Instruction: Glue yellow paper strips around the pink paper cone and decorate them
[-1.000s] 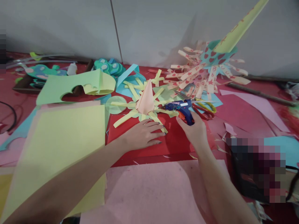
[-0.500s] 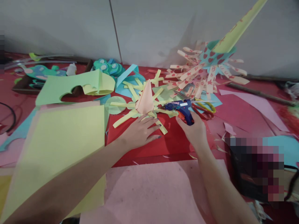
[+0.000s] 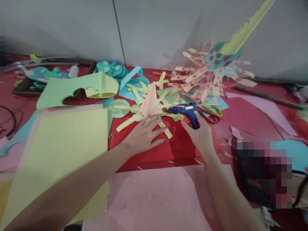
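A peach paper cone [image 3: 150, 102] stands upright on a green paper shape with yellow strips [image 3: 127, 123] spread out around it. My left hand [image 3: 144, 136] lies at the front of the cone, fingers apart, its fingertips at the cone's base and a strip. In my right hand [image 3: 201, 131] is a blue glue gun [image 3: 190, 110], gripped by its handle, with the nozzle pointing left toward the cone's base. Scissors with red and yellow handles [image 3: 211, 117] lie just right of the glue gun. Red paper [image 3: 168, 149] lies beneath both hands.
Large yellow sheets [image 3: 72, 138] lie at the left beside a cut green sheet [image 3: 51, 93]. A decorated paper piece with a tall yellow cone [image 3: 243, 33] stands at the back right. Pink paper [image 3: 154, 199] covers the front, and a stick [image 3: 269, 96] lies at the right.
My left hand has shifted very slightly left and up against the cone's base. The right hand and the glue gun look almost unmoved.
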### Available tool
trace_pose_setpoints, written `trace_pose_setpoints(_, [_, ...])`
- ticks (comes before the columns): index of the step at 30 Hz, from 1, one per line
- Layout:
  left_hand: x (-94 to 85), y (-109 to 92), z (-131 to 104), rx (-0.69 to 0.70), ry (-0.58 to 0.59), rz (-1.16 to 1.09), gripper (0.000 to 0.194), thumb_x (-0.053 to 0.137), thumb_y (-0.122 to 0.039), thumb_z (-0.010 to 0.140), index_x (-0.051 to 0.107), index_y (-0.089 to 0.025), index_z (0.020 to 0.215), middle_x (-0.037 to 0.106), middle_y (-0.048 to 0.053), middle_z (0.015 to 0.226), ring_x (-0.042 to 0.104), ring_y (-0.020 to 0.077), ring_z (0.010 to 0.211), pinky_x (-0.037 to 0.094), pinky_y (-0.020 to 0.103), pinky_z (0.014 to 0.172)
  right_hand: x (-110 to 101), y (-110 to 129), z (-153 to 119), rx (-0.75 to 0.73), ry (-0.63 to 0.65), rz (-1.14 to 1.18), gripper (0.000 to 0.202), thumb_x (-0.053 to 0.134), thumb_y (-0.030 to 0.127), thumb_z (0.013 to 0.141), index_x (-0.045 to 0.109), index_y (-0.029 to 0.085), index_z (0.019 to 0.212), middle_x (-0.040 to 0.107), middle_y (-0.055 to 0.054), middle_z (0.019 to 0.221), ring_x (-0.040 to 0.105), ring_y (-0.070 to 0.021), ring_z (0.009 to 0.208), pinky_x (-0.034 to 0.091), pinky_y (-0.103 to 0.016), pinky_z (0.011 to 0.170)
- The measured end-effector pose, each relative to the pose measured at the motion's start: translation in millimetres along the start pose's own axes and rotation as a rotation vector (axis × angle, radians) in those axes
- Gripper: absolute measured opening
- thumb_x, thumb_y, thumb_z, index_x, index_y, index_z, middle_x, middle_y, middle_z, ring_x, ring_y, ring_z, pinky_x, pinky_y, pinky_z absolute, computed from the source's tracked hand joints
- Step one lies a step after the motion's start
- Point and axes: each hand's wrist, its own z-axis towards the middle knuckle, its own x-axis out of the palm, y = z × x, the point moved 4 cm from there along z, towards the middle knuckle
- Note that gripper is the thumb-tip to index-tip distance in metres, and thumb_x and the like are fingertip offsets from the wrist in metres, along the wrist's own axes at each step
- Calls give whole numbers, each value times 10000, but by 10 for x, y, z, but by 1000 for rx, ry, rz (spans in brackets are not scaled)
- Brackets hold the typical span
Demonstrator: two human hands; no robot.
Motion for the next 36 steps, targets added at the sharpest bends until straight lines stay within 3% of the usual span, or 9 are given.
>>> trace_pose_setpoints(6, [-53,65,-4,-146,-102,36,390,394,-372,935,602,-133,1162,610,125,1204,551,259,1115,442,424,930,3,-14,4,-12,-5,8,455,590,544,682,644,171,936,588,-56,787,490,-184,663,404,-335,659])
trace_pose_setpoints(27, [-7,93,-5,-169,-63,13,361,411,-388,928,637,-165,1101,581,131,1183,515,261,1123,447,402,891,10,-18,-1,-1,-1,8,474,589,543,676,641,166,958,589,-57,793,484,-184,667,403,-337,668])
trace_pose_setpoints(31, [-131,105,-13,-213,-225,25,275,421,-322,923,641,-186,1018,609,106,1030,570,229,940,469,371,756,6,-21,4,-3,3,-3,464,583,548,686,639,174,955,571,-46,777,478,-178,661,404,-337,672])
trace_pose_setpoints(34, [-214,205,-52,-368,-401,-74,184,420,-231,909,602,-200,911,602,51,861,559,184,805,468,348,723,5,-29,10,4,8,-6,473,585,554,688,638,176,966,561,-39,768,472,-173,652,404,-333,668])
trace_pose_setpoints(36, [-221,304,-97,-499,-509,-187,114,442,-205,889,556,-201,889,588,39,848,552,174,828,479,333,746,4,-34,11,12,10,-9,483,594,551,684,637,173,982,561,-39,767,473,-173,651,404,-333,668])
